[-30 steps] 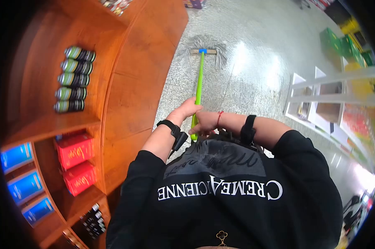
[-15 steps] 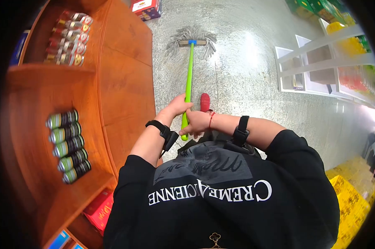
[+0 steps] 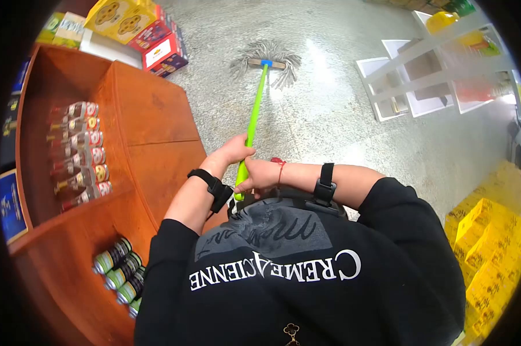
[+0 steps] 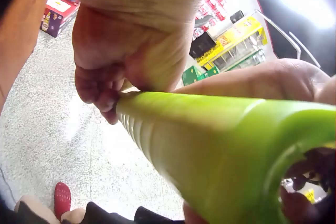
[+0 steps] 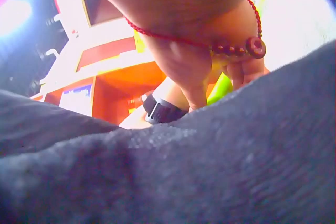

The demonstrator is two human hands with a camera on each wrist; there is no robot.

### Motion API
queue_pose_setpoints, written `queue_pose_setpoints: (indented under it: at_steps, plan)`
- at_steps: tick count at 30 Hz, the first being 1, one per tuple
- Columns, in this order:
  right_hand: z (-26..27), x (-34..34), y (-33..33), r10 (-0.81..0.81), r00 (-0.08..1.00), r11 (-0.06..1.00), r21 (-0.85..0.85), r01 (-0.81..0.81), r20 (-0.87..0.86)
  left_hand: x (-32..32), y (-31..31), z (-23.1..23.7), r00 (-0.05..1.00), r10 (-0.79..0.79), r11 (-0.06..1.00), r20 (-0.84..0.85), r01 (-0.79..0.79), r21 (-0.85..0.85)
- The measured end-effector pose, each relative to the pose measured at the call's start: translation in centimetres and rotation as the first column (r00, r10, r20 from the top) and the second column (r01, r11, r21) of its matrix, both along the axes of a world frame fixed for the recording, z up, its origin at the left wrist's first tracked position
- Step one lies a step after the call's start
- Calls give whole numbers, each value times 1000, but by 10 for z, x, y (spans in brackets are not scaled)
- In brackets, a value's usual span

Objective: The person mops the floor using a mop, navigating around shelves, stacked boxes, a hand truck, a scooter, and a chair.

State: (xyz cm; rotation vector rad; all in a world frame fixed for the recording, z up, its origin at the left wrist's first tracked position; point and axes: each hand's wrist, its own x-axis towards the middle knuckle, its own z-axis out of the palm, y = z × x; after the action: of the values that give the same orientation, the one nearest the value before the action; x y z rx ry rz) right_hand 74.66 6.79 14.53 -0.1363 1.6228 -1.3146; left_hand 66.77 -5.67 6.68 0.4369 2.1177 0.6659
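Note:
A mop with a bright green handle [image 3: 255, 118] stretches forward from the person's body. Its grey string head [image 3: 264, 47], joined by a blue clamp, lies spread on the floor at the top of the head view. The left hand [image 3: 236, 148] grips the handle farther along. Closer to the body, the right hand [image 3: 260, 174], with a red bracelet at the wrist, holds the handle near its end. Up close in the left wrist view, the left hand [image 4: 131, 40] curls round the ribbed grip. Dark cloth covers much of the right wrist view, below the right hand [image 5: 194, 61].
A wooden shelf unit [image 3: 148, 109] with bottles [image 3: 79, 150] and cans [image 3: 119, 265] stands along the left. Boxes [image 3: 165, 55] sit past its far end. White shelving [image 3: 410, 86] is at right, with yellow crates [image 3: 491, 248] at lower right. Speckled floor [image 3: 324, 127] lies between.
The shelf unit and boxes have slid down and turned in the head view as the person moves forward. The mop stays ahead, its handle tilting more; both hands keep their hold. Yellow crates have come into view.

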Motion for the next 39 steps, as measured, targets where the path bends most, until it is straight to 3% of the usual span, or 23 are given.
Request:
queue_pose_setpoints:
  at_steps: [3,5,7,9,10,14,16,21,24,27,29,31,32,37,39]
  plan:
    - [-9,-15,21,-113,993,993,-26,113,16,-36,32,6,992,-118,992,41,120,-30]
    - [-11,-25,35,-285,958,955,-83,286,21,-57,50,-7,986,-162,986,25,163,-36]
    - [15,-44,64,-243,967,970,-3,244,81,-73,71,-12,987,-160,987,26,161,-31]
    - [17,-59,76,-376,918,924,-22,381,127,-98,94,-12,984,-162,987,74,162,7]
    - [12,-70,75,-436,889,884,-117,453,143,-112,103,-4,977,-205,979,67,206,-4]
    - [10,-116,107,-506,847,845,-102,525,162,-168,142,-4,950,-313,949,16,313,-23]
    - [15,-146,121,-599,778,786,-51,617,190,-206,168,-8,915,-403,915,-26,403,2]
    - [13,-209,130,-734,652,664,-2,748,190,-268,200,-12,899,-434,900,-61,436,18]
    - [3,-224,137,-894,436,447,123,886,108,-285,239,-19,850,-515,855,-108,519,12]
    - [12,-235,125,-949,311,316,236,919,61,-294,248,-21,787,-601,793,-141,609,19]
    - [10,-243,137,-945,326,322,268,908,34,-299,270,-21,722,-666,735,-186,678,-3]
    - [23,-249,132,-963,261,231,305,924,-61,-302,279,-13,694,-700,707,-166,707,-23]
    - [3,-248,134,-950,271,221,283,933,-152,-304,286,-9,671,-727,682,-146,729,-49]
    - [9,-279,169,-977,199,169,302,938,-72,-325,330,-18,610,-778,624,-149,778,-74]
    - [0,-294,185,-958,228,167,311,936,-171,-340,352,-24,584,-796,601,-159,795,-87]
